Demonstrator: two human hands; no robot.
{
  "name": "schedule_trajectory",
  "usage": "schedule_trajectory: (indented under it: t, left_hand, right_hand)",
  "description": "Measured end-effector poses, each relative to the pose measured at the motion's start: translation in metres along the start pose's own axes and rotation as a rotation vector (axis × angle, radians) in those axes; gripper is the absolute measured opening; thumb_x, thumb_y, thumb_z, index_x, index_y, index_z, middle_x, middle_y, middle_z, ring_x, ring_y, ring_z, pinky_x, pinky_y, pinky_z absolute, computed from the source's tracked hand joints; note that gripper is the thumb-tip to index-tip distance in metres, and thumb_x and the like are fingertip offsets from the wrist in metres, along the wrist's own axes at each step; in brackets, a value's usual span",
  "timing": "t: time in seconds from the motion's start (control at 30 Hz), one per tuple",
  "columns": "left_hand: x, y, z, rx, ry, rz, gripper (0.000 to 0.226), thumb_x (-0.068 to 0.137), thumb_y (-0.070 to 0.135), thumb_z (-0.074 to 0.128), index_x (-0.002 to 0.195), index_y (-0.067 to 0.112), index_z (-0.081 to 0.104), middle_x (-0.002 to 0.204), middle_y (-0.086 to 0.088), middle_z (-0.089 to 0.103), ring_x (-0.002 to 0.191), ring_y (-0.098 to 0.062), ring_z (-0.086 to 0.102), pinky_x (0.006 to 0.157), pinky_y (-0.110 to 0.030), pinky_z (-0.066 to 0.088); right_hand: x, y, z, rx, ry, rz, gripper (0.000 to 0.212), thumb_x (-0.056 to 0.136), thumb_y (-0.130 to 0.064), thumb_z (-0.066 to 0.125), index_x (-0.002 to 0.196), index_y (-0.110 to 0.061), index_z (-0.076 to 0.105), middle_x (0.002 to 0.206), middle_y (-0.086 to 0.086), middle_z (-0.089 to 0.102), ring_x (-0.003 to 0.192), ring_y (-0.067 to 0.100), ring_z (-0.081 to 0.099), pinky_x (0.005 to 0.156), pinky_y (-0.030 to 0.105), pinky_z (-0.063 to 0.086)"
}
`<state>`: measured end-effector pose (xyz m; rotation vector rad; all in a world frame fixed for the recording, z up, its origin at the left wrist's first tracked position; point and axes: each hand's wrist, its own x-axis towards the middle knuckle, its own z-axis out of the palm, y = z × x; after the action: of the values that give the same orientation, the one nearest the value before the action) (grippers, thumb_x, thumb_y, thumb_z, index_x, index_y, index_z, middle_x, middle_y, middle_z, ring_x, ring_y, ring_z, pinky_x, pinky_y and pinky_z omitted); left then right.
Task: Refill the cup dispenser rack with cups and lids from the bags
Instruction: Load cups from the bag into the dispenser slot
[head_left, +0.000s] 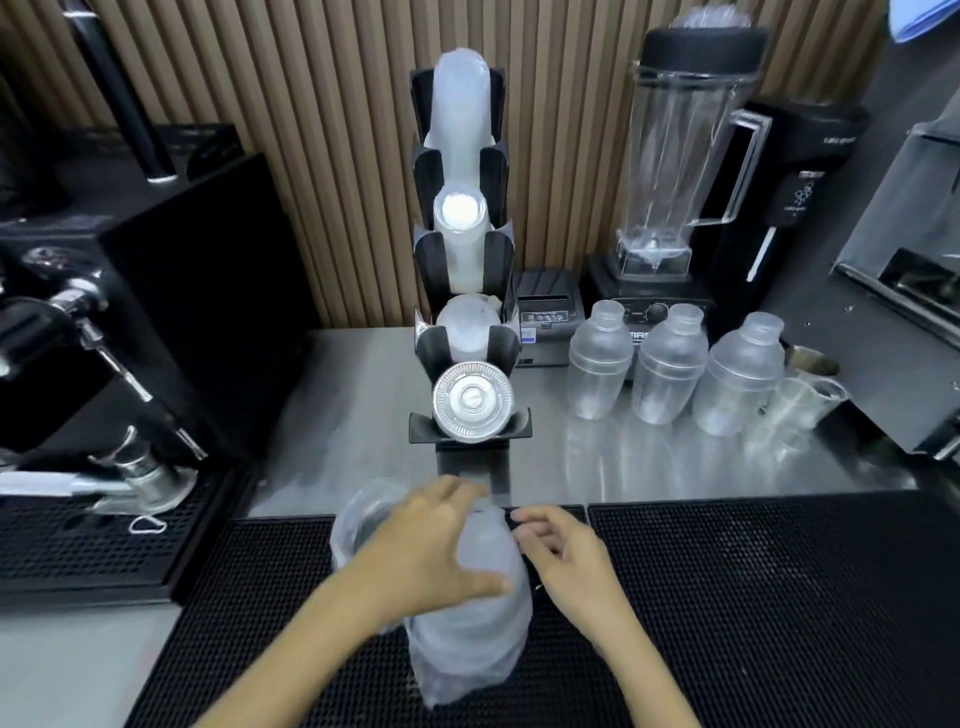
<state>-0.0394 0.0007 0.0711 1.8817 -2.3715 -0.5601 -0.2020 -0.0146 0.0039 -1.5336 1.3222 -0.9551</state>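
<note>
Head view: the dispenser rack (464, 291) is seen straight ahead of the grip, stood upright on the steel counter (649, 467), beyond the black mat (753, 597). A bagged stack of cups (470, 618) lies beneath both hands, its long axis aimed at the rack. It is held by the left hand (431, 551), fingers spread over it. The right hand (563, 553) is loosely curled just beside the bag's far end; whether plastic is pinched cannot be told.

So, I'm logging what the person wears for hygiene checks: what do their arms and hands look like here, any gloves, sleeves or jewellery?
Both are bare. The left hand and right hand show no gloves, and both forearms are uncovered to the frame's bottom edge, with no sleeve in view. No watch, bracelet or ring is visible, though motion blur could hide something small on the fingers.
</note>
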Motion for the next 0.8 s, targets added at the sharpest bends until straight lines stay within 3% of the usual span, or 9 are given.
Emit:
schedule_trajectory:
  t: [0.07,0.2,0.33,0.5,0.6,0.67,0.8]
  left_hand:
    - [0.000,0.002,0.016,0.063,-0.054,-0.037,0.091,0.070,0.060,0.067,0.143,0.027,0.024,0.141,0.003,0.035,0.130,-0.024,0.034,0.108,-0.034,0.031]
    - [0.006,0.011,0.030,0.114,-0.068,-0.114,0.088,0.069,0.054,0.065,0.140,0.026,0.021,0.134,-0.003,0.032,0.123,-0.034,0.034,0.097,-0.039,0.040]
    - [0.006,0.009,0.041,0.054,-0.038,-0.147,0.102,0.067,0.052,0.070,0.144,0.025,0.008,0.139,-0.004,0.025,0.129,-0.036,0.030,0.098,-0.041,0.039]
    - [-0.016,-0.007,0.082,-0.351,0.328,-0.114,0.119,0.059,0.053,0.079,0.146,0.019,0.005,0.142,0.005,0.020,0.136,-0.016,0.024,0.108,-0.024,0.027]
    - [-0.022,-0.010,0.104,-0.641,0.476,-0.171,0.122,0.053,0.039,0.088,0.145,0.019,0.011,0.135,0.012,0.027,0.125,-0.003,0.032,0.098,-0.003,0.024]
    - [-0.022,-0.012,0.116,-0.765,0.519,-0.190,0.121,0.049,0.031,0.091,0.143,0.025,0.015,0.132,0.016,0.032,0.118,0.004,0.037,0.088,0.007,0.025]
    - [-0.022,-0.014,0.135,-0.840,0.522,-0.096,0.114,0.049,0.033,0.091,0.135,0.044,0.017,0.138,0.024,0.034,0.127,0.013,0.035,0.097,0.001,0.028]
  right_hand:
    - [-0.004,0.005,0.004,-0.035,-0.029,0.031,0.022,0.091,-0.013,0.052,0.089,-0.034,0.061,0.092,-0.011,0.068,0.087,0.003,0.061,0.079,0.013,0.046]
    - [-0.012,0.012,0.008,-0.008,-0.097,0.155,0.022,0.095,-0.023,0.043,0.107,-0.025,0.062,0.104,-0.010,0.066,0.099,0.003,0.058,0.087,0.019,0.045]
    - [-0.023,0.016,0.004,0.115,-0.072,0.242,0.017,0.093,-0.022,0.050,0.101,-0.022,0.065,0.103,-0.006,0.066,0.099,0.006,0.059,0.087,0.023,0.049]
    - [-0.029,0.019,0.000,0.235,-0.074,0.293,0.013,0.090,-0.025,0.056,0.094,-0.017,0.065,0.099,0.002,0.066,0.098,0.013,0.062,0.075,0.018,0.047]
    - [-0.031,0.024,0.008,0.231,-0.029,0.288,0.012,0.090,-0.017,0.055,0.089,-0.012,0.066,0.091,0.000,0.067,0.086,0.008,0.061,0.066,0.012,0.046]
    - [-0.031,0.028,0.015,0.137,0.032,0.252,0.012,0.088,-0.013,0.055,0.081,-0.012,0.065,0.085,0.000,0.066,0.078,0.009,0.060,0.064,0.011,0.044]
    - [-0.033,0.044,0.026,-0.285,0.063,0.168,0.024,0.087,-0.015,0.054,0.066,-0.024,0.048,0.081,-0.005,0.053,0.072,0.009,0.052,0.065,0.018,0.042]
